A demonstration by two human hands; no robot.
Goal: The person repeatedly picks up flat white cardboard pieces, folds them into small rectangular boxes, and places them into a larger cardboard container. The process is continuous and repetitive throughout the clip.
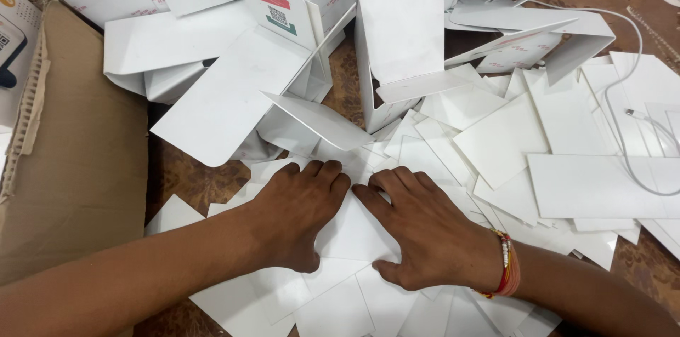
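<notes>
Two bare hands lie side by side on a heap of flat white cards (496,139) that covers the brown patterned desk (180,174). The left hand (297,206) is flat, palm down, with its fingers close together, and it presses on one white card (354,231). The right hand (425,227) is flat too, its fingers a little spread, and it presses on the same card from the other side. The fingertips of both hands almost meet above the middle of that card. The right wrist wears a bracelet of beads and red thread (506,273). Behind the hands is a pile of folded white boxes (234,89), some standing up and some tipped over. A thin white cable (623,96) runs over the cards on the right. A brown cardboard box (78,153) sits on the left.
</notes>
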